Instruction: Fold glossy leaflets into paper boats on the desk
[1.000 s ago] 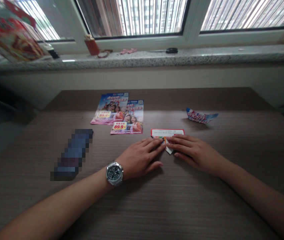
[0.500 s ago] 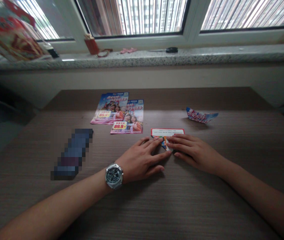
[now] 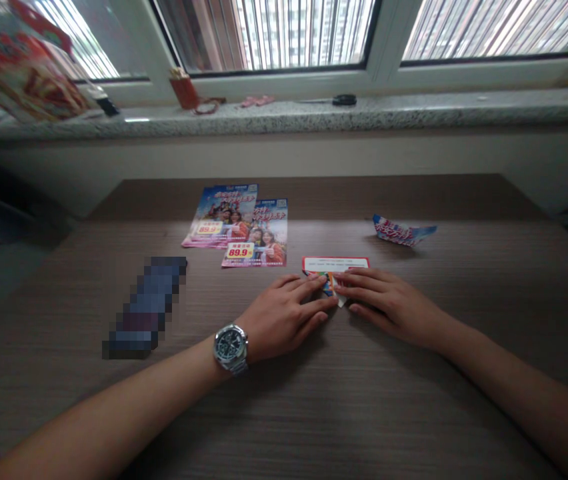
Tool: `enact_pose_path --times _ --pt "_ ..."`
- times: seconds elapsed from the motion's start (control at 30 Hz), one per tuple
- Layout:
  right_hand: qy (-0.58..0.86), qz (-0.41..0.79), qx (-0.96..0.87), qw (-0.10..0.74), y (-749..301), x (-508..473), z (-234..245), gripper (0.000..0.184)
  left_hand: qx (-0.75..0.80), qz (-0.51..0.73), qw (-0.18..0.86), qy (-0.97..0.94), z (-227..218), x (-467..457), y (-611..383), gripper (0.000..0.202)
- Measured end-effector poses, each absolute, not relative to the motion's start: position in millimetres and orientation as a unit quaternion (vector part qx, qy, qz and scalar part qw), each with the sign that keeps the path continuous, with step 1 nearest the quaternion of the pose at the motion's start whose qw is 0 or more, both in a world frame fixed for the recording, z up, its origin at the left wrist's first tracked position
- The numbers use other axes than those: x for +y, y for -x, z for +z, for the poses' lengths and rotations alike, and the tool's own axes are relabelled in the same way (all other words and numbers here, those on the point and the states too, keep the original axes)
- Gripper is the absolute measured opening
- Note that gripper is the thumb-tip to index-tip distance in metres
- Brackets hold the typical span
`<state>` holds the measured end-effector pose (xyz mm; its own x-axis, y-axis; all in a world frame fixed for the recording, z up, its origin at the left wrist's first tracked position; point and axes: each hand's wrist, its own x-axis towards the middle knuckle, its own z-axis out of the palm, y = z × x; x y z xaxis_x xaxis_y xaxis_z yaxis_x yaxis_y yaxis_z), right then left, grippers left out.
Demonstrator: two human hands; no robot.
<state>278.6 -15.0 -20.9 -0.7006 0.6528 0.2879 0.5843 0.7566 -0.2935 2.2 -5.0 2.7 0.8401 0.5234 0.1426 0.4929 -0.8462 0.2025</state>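
A partly folded paper flyer [image 3: 335, 264] lies on the table between my hands, its red-edged white strip at the far side and a slanted, coloured fold nearer me. Across the fold's left part rest the fingertips of my left hand [image 3: 287, 317], fingers stretched out. My right hand [image 3: 389, 300] lies flat with its extended fingers over the right part, hiding much of it. A pale pointed corner shows between the fingertips. Beyond my right hand sits a folded paper boat [image 3: 400, 232] printed blue and pink.
Several printed flyers [image 3: 255, 233] overlap at the back left of the wooden table [image 3: 284, 413]. A blurred-out phone-like object [image 3: 147, 307] lies left. The stone windowsill [image 3: 264, 120] holds an orange-red case [image 3: 184, 90], a black-handled tool [image 3: 344, 100] and a red food bag [image 3: 24, 73].
My left hand's fingers have drawn closer together, the index fingertip shifting slightly left and uncovering the flyer's pale corner. The right hand stays in place.
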Motion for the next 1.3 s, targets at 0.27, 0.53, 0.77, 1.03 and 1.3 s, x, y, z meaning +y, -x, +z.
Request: enact_pose_path --times 0.27,0.53,0.77,1.03,1.3 --pt "0.383 0.087 -0.887 0.241 -267.1 -21.1 -21.2 0.029 0.281 0.104 0.099 -0.949 1.9 -3.2 -1.0 0.039" --pt "0.410 0.075 -0.864 0.283 -255.7 -21.9 -21.8 0.022 0.276 0.101 0.089 -0.952 0.8 -3.3 -1.4 0.039" --pt "0.419 0.087 -0.855 0.294 -254.9 -20.8 -22.6 0.021 0.272 0.109 0.090 -0.952 0.9 -3.4 -0.9 0.038" --pt "0.424 0.077 -0.858 0.279 -255.4 -20.8 -23.0 0.020 0.267 0.114 0.112 -0.950 -0.7 3.7 2.7 0.040" --pt "0.421 0.075 -0.861 0.275 -256.8 -20.3 -24.9 0.019 0.312 0.107 0.110 -0.937 4.4 5.6 7.9 0.040"
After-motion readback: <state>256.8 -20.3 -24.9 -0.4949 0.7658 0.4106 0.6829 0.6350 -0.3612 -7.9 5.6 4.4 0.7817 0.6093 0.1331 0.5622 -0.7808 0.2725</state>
